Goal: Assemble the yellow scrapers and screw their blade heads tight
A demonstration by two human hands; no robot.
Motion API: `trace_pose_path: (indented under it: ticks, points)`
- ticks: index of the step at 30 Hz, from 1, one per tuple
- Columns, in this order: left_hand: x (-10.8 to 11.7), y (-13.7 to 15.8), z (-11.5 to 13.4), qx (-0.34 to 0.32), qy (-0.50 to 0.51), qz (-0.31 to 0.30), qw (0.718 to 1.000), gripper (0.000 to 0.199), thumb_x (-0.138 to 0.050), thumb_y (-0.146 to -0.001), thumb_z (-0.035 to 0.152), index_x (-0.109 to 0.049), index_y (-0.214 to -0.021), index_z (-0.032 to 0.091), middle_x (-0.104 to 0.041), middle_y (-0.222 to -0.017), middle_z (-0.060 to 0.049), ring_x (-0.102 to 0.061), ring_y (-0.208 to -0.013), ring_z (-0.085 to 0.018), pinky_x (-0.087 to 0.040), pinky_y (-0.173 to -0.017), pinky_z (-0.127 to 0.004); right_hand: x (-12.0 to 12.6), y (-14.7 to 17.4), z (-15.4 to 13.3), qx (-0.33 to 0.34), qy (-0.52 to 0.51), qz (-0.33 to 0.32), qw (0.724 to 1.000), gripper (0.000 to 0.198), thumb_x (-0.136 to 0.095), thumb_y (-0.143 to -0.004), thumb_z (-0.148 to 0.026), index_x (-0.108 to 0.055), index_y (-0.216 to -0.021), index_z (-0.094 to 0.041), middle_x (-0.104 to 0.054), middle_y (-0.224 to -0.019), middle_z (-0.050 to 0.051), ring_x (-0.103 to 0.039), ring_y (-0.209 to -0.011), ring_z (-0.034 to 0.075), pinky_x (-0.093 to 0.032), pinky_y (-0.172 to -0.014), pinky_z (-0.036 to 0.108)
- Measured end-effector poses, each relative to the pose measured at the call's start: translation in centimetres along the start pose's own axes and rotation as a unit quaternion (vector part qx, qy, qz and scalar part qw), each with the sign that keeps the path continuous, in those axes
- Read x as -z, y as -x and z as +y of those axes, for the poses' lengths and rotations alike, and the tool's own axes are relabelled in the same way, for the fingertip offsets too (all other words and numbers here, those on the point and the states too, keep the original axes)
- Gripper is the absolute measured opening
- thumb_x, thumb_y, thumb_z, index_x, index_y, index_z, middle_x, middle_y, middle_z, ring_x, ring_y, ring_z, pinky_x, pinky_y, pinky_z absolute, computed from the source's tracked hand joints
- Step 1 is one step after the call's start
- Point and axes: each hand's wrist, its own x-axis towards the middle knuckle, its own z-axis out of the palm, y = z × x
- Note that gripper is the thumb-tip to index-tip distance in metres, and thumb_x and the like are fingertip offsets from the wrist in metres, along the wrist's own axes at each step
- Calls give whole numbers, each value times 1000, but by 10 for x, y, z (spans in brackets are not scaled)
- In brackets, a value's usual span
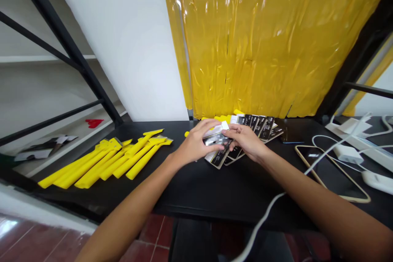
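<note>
In the head view, my left hand [201, 141] is closed around a black-and-white printed package card [218, 156] with a shiny, see-through front. My right hand [245, 140] pinches at the package's upper right, beside a small white piece [225, 125] at its top edge. Whether that piece is part of the package I cannot tell. Under and behind my hands, more black printed cards [264, 127] lie fanned out on the black table [202, 200]. To the left sits a pile of yellow-handled tools [123, 157], some with a flat, scraper-like end.
A phone or tablet in a pale case [333, 174] lies at the right, near a white charger [348, 153] and loose white cables. One cable [264, 217] hangs over the front edge. A yellow plastic sheet [260, 41] covers the back, and black frame bars [70, 49] stand at the left.
</note>
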Motion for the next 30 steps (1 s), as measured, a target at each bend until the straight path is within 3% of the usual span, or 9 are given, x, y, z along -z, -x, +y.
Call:
trace_pose_path:
  ticks: [3,6,8,10,14,19,23,26,30]
  points:
    - [50,14,-35,156,-149,37,976,56,-61,-93,49,-53,-141,21,-63,-134,-13,-61,-120,-25,-48,-104,-40,2,-3,4,-5,27,60,998,31,-80,-77,-35,-71,-94,-11,-72,-85,8,-63,-60,13,-49,-41,19]
    - [107,41,-83,408,-364,-48,836,49,-50,-95,52,-68,-120,13,-70,-118,-20,-63,-115,-36,-48,-99,-50,3,-4,5,9,31,94,995,40,-80,-76,-32,-68,-109,-13,-69,-79,4,-61,-56,12,-45,-37,19]
    - [132,61,-108,532,-399,-139,734,53,-56,-89,54,-72,-112,9,-69,-119,-27,-63,-113,-44,-51,-92,-54,3,-5,5,36,21,114,993,61,-79,-75,-30,-58,-131,-18,-66,-78,0,-60,-53,12,-43,-35,19]
    - [141,76,-120,562,-401,-165,705,50,-57,-88,51,-73,-111,9,-68,-123,-28,-64,-112,-45,-53,-88,-51,4,-5,5,60,18,123,990,71,-78,-76,-31,-51,-142,-22,-66,-79,-2,-58,-50,11,-40,-35,19]
    - [134,84,-120,544,-420,-150,710,49,-54,-89,48,-72,-114,10,-67,-124,-28,-65,-111,-43,-53,-86,-49,5,-4,3,36,56,119,991,39,-72,-81,-34,-71,-113,-13,-62,-61,-1,-49,-41,8,-40,-36,20]
    - [130,60,-98,492,-461,-86,733,41,-59,-89,41,-72,-113,11,-68,-117,-27,-66,-103,-42,-54,-84,-49,2,-2,-3,9,55,104,993,37,-70,-85,-43,-74,-103,-11,-63,-61,3,-54,-46,11,-45,-38,22]
    - [97,12,-56,361,-436,-17,824,31,-42,-99,31,-67,-115,21,-68,-115,-15,-66,-104,-31,-52,-89,-42,2,-2,-2,16,83,63,994,45,-70,-85,-54,-76,-104,-14,-64,-70,4,-58,-56,13,-50,-43,22]
    - [44,-25,-19,138,-283,29,949,27,-43,-102,31,-62,-118,20,-66,-115,-11,-64,-105,-24,-51,-93,-36,3,-3,-1,30,113,28,993,50,-69,-85,-58,-73,-113,-17,-62,-71,2,-57,-60,14,-50,-43,22]
    - [-18,-46,9,27,-209,-18,977,22,-47,-101,26,-63,-115,18,-66,-109,-10,-65,-98,-23,-52,-87,-36,2,-3,-1,61,37,31,997,52,-63,-84,-67,-68,-106,-20,-65,-86,4,-61,-69,16,-47,-42,21]
